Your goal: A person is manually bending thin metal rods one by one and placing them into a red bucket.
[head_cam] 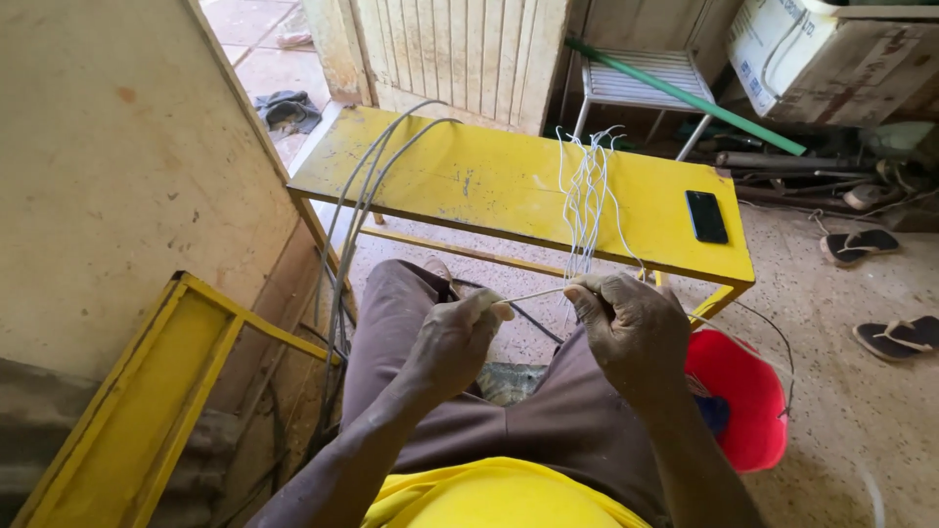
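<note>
Both hands, left [460,332] and right [631,323], pinch a thin white wire [533,292] stretched between them. More wires [585,191] lie at 12 o'clock on the yellow surface [469,181].

black phone [705,216], red bucket [740,396], flip-flops [898,336]

A home workshop: yellow workbench [469,181], scrap metal [782,171] (piled by the wall).

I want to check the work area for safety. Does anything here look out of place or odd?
The tangled white wire strands sprawl loosely across the yellow bench, held by both the left hand and the right hand. A black phone lies close to the bench's edge. Flip-flops are scattered on the floor.
</note>
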